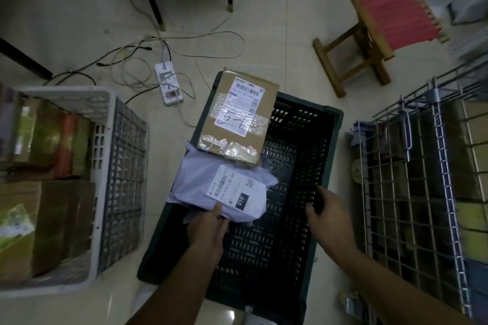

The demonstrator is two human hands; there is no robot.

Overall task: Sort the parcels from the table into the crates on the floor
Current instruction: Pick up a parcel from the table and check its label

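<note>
Overhead, from the head camera, the left hand (pixel 208 229) pinches the near edge of a white mailer (pixel 224 192) over the left rim of the black crate (pixel 277 219), at about 9 o'clock of it. A taped box (pixel 237 111) sits at 11 o'clock on that crate's far corner. The right hand (pixel 327 216) hangs over the crate's 3 o'clock wall, fingers loosely curled, holding nothing. A white crate (pixel 111 179) stands left, a wire basket (pixel 422 179) right. Judging by this, placing is underway; next, lower and release the mailer inside.
</note>
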